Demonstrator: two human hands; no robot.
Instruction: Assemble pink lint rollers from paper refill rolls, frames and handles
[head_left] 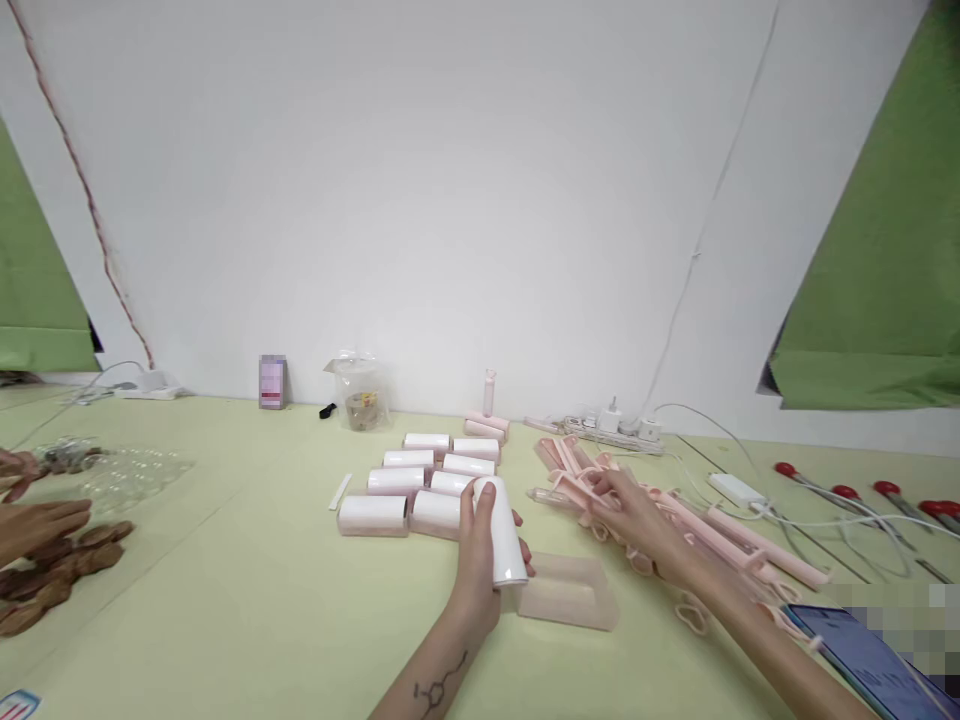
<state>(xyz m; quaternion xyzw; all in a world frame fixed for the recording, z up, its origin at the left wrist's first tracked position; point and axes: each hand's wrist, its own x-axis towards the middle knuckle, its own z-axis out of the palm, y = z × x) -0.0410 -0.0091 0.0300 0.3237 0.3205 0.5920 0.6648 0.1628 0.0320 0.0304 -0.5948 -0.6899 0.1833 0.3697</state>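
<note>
My left hand (477, 535) is wrapped round a white paper roll (504, 540), like a lint roller refill, and holds it tilted above the table. To the right, my right hand (628, 505) has its fingers curled onto a pink plastic handle (574, 492) in a loose pile of similar handles. Just below the held roll lies a translucent pink cover (568, 592). Beyond my left hand, several white rolls (373, 515) rest in pink covers in two columns. My right fingertips are partly hidden among the handles.
At the left edge, another person's hands (34, 525) are near brown pieces (60, 575) and clear bubbly plastic (127, 480). A phone (862, 650), cables, a white adapter (737, 492) and red-ended rods (847, 493) lie right. Tape in a bag (364, 405) stands near the wall.
</note>
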